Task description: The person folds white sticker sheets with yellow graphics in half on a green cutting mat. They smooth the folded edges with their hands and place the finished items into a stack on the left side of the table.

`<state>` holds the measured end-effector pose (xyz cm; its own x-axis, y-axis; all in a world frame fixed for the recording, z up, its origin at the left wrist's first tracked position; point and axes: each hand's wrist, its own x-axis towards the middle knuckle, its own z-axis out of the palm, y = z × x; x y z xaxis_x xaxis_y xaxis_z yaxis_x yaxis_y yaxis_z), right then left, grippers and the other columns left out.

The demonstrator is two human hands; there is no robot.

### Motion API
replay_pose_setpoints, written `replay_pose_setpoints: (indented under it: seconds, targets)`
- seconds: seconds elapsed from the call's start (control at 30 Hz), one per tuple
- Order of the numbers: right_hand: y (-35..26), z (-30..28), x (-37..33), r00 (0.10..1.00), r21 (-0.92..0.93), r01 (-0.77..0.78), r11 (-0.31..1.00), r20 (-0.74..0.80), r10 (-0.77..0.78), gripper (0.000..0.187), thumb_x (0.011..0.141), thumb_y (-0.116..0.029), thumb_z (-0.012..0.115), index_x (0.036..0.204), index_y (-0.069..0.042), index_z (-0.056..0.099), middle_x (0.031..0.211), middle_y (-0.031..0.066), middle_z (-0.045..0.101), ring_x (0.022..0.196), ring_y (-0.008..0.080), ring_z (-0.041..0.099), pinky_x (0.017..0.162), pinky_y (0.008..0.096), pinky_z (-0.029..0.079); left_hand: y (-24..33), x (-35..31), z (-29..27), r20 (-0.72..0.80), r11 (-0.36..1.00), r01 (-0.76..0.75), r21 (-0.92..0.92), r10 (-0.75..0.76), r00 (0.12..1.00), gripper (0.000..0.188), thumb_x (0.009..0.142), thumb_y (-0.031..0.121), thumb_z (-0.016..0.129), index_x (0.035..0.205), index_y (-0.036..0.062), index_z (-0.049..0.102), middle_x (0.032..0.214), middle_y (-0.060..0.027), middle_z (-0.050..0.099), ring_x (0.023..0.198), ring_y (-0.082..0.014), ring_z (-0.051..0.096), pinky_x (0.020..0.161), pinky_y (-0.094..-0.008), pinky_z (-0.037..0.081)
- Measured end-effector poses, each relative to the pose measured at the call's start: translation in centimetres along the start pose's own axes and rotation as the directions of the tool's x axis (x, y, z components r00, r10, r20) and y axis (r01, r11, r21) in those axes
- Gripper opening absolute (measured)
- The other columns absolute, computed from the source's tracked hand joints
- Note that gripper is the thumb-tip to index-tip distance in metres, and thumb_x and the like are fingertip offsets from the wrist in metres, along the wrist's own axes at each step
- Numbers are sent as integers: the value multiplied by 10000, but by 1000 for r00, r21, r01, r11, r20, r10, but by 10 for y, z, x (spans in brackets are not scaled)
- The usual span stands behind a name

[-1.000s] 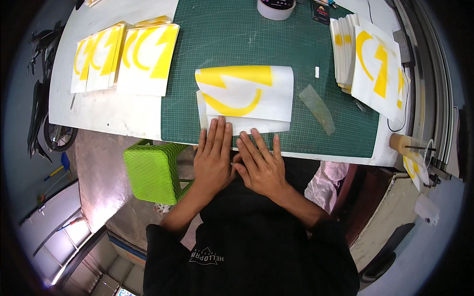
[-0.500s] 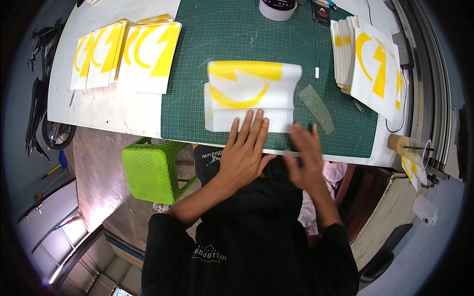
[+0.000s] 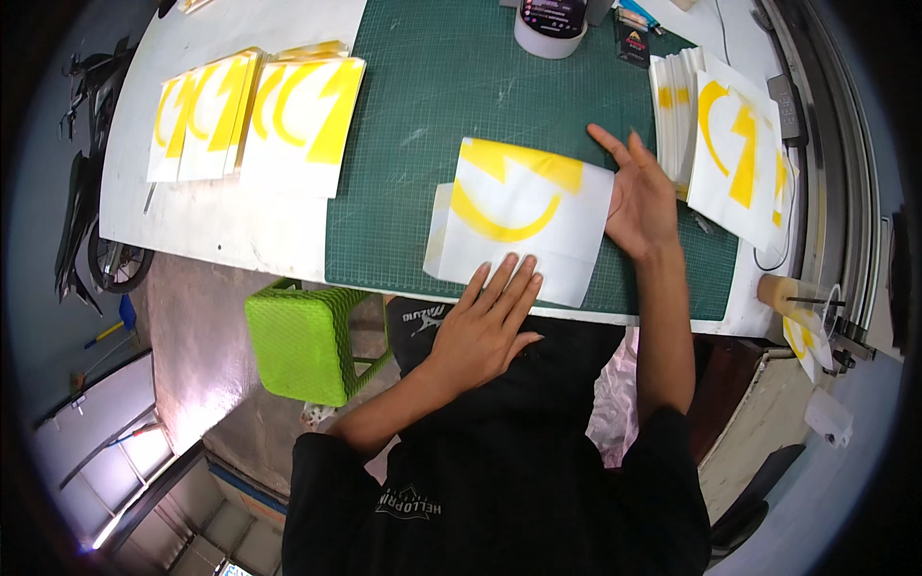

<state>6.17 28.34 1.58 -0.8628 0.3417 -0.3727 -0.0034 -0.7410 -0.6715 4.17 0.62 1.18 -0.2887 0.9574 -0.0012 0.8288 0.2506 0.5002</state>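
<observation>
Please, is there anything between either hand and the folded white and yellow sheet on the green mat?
Nothing visible is in the way: the left hand rests on the near part of the sheet; the right hand is at its right edge, contact unclear.

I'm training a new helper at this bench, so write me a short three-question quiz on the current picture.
1. Which hand's fingers lie on top of the white sheet with yellow marks: A) left, B) right?
2. True or false: the sheet lies on a stool.
3. Fill in: the plastic stool is coloured ____.

Key:
1. A, the left hand.
2. False; it lies on the mat.
3. Green.
</observation>
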Motion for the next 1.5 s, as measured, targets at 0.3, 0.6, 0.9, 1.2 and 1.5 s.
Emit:
replay_pose_setpoints:
  seconds: [0.3, 0.6, 0.9, 1.2, 1.5]
  targets:
    - [-8, -2, 14, 996, 13, -86, 996, 41, 85, 637, 1111, -414, 489, 1549, 31, 363, 1208, 285, 687, 1091, 312, 742, 961, 420, 596, -70, 49, -53, 137, 986, -169, -3, 168, 976, 721, 862, 240, 772, 1521, 93, 521, 1611, -134, 471, 1473, -339, 458, 1114, -535, 403]
    - [29, -10, -93, 825, -959, 277, -67, 273, -494, 604, 1007, -217, 677, 1527, 10, 468, 1428, 262, 613, 1335, 364, 616, 1099, 502, 492, -88, 69, -64, 178, 967, -213, 140, 187, 966, 991, 923, 669, 617, 1636, 54, 309, 1713, -204, 268, 1605, -363, 221, 1272, -660, 95]
    - [61, -6, -105, 792, -843, 374, -386, 507, -339, 637, 997, -306, 662, 1520, 15, 489, 1621, 209, 448, 1544, 403, 364, 1251, 652, 198, -92, 77, -68, 187, 954, -222, 201, 185, 965, 1126, 889, 762, 584, 1636, -14, 256, 1710, -239, 250, 1605, -390, 206, 1260, -685, 52]
    - [51, 4, -62, 859, -761, 366, -536, 498, -121, 682, 1017, -431, 613, 1506, 30, 497, 1611, 185, 463, 1544, 357, 365, 1253, 667, 170, -91, 77, -67, 182, 959, -211, 191, 176, 967, 1156, 870, 774, 601, 1639, -13, 245, 1710, -244, 246, 1607, -388, 199, 1261, -685, 28]
    - [7, -6, -40, 904, -769, 296, -567, 418, -94, 1076, 887, -764, 615, 1576, 32, 397, 1651, 197, 401, 1585, 313, 295, 1266, 685, 44, -96, 81, -77, 122, 966, -72, 247, 42, 992, 1478, 617, 895, 730, 1627, -60, 227, 1717, -255, 212, 1603, -369, 225, 1266, -665, 118]
